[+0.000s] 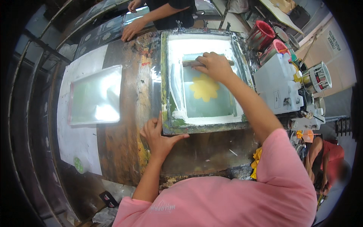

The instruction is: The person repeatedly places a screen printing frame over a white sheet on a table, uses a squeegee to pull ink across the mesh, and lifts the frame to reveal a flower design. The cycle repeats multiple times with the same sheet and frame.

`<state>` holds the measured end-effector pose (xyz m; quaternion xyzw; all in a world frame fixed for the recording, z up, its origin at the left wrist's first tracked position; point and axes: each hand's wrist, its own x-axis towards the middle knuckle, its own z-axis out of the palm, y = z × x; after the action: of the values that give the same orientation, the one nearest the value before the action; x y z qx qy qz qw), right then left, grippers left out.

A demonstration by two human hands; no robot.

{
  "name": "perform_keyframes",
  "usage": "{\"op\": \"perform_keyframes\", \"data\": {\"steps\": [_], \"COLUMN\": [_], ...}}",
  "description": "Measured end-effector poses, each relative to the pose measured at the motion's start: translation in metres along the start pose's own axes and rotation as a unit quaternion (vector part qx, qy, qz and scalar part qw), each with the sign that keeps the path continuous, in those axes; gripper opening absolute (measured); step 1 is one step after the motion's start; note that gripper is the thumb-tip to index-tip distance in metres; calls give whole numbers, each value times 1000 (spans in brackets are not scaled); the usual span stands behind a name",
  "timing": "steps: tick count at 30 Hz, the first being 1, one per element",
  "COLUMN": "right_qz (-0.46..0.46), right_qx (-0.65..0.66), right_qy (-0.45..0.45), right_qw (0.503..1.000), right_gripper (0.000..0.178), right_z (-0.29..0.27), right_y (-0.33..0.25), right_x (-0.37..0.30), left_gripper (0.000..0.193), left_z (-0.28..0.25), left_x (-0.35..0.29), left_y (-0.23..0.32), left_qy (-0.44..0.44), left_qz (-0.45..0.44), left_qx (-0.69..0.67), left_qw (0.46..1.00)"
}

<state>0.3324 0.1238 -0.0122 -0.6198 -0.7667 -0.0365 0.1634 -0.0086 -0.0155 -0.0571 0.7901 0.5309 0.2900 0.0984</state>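
Observation:
A screen-printing frame [211, 128] lies on the stained worktable, white around the inside of its border. A yellow flower shape [204, 87] shows in the pale green mesh area. My right hand [214, 67] is closed around a squeegee [189, 63] near the far end of the mesh, its bar lying crosswise. At the frame's near left corner is my left hand [157, 138]. One finger points along the left side and the thumb stretches along the near edge, with the hand spread against the corner.
Left on the table, a stack of clear plastic sheets [94, 96] rests on white paper [72, 147]. Paint cans [261, 34] and a white jerrycan [278, 85] crowd the right side. Across the table, another person's hand [133, 29] touches the edge. Someone in red [332, 159] is at far right.

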Motion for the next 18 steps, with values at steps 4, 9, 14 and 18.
{"op": "perform_keyframes", "data": {"steps": [4,9,14,18], "right_qz": [-24,1,-11,17], "right_qx": [47,-39,-27,-19], "right_qy": [-98,-5,4,-91], "right_qw": [994,999,1000,996], "right_gripper": [54,42,40,40], "right_z": [-23,11,-5,-51], "right_y": [43,33,-23,-96], "right_x": [60,43,-50,-137], "left_gripper": [129,131,126,123], "left_z": [2,6,8,8], "left_x": [-1,-5,-7,-7], "left_y": [0,-4,-5,-3], "left_qy": [9,11,22,17], "left_qz": [4,18,14,11], "left_qx": [-45,-50,-64,-56], "left_qw": [999,999,998,998]}}
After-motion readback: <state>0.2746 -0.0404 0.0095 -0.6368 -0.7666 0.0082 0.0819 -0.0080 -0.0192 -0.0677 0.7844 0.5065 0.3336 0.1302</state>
